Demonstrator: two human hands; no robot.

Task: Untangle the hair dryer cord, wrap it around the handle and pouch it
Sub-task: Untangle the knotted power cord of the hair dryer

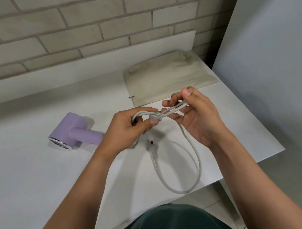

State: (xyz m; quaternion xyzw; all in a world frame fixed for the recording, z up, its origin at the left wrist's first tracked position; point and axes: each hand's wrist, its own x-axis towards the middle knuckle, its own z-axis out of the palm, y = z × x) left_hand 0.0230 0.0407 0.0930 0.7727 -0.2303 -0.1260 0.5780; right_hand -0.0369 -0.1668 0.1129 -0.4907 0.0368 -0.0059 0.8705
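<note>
The left hand [129, 130] pinches the grey cord [197, 156] at its knot [154, 116] and the right hand [195, 115] holds the doubled strands beside it, above the table [38, 180]; the cord seems light, soft, slightly springy, best gripped near the knot.

A white table [40, 189] is set against a pale brick wall [74, 27]. A white panel [284, 55] is seen along its right side. A small green speck [131, 97], possibly thread, is noted mid-table.

Matt lilac plastic dryer [70, 131], chrome-rimmed; cloth pouch [168, 77]; rubbery cord [182, 188].
</note>
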